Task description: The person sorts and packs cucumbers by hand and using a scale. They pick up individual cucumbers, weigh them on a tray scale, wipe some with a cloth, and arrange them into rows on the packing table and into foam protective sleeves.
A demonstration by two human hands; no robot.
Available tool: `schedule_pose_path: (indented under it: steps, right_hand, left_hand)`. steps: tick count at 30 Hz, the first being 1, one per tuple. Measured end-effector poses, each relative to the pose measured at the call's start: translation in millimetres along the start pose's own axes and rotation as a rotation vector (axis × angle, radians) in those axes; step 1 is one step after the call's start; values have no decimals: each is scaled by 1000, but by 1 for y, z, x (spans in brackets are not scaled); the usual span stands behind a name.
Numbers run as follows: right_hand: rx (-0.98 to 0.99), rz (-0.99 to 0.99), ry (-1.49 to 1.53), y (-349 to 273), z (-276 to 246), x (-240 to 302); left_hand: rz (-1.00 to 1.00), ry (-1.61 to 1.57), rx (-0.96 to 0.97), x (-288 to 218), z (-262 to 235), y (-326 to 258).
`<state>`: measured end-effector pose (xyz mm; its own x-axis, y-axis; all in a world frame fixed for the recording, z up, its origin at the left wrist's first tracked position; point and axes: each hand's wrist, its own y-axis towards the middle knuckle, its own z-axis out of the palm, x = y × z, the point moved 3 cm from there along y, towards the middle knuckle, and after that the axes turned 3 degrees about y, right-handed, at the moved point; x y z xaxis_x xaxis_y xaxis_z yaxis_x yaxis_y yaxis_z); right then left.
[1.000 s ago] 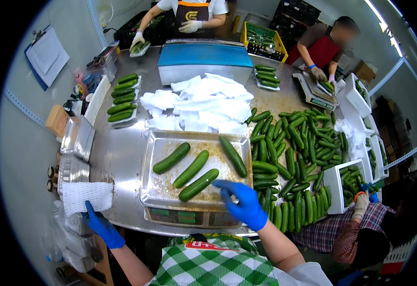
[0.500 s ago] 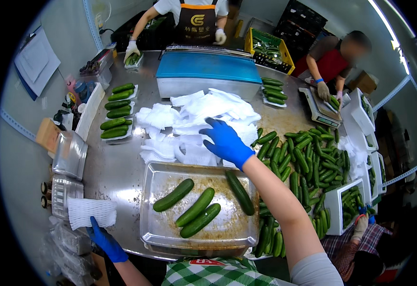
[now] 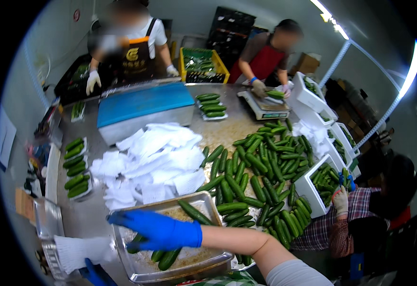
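Observation:
My left hand [image 3: 96, 274], in a blue glove, grips the edge of a white foam net sleeve [image 3: 77, 253] at the lower left, beside the metal tray [image 3: 207, 273]. My right hand [image 3: 156, 229], also gloved in blue, reaches leftward over the tray with its fingers stretched out, slightly blurred. Nothing shows in that hand. Beneath it lie several cucumbers [image 3: 171, 259], partly hidden by the glove. One more cucumber [image 3: 194, 212] rests at the tray's far side. Just beyond the tray is a heap of white foam net sleeves [image 3: 156, 157].
A large pile of cucumbers [image 3: 265, 167] covers the right of the table. Packed cucumber trays [image 3: 77, 164] line the left. A blue-topped white machine [image 3: 146, 107] stands behind. One co-worker handles a scale [image 3: 265, 107]; another, at right, works by a white foam box [image 3: 313, 198].
My right hand has moved from the foam heap back over the tray, toward the left. The view has swung rightward. The left hand still holds its foam sleeve.

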<state>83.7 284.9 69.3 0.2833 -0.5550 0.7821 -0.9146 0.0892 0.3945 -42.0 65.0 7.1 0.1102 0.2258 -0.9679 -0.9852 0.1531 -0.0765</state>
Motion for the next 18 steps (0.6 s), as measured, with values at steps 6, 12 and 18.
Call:
schedule_pose_path:
  steps: [6,12,18]
  right_hand:
    - [-64,293,355,-56,23,25]
    - [-595,235,425,-144,23,12]
    - [-960,513,-163,-225,-18,24]
  left_hand:
    - [-191,210,620,14,30,-67]
    - [-304,340,893,8,36,-134]
    - [-215,437,1186,-10,30,-155]
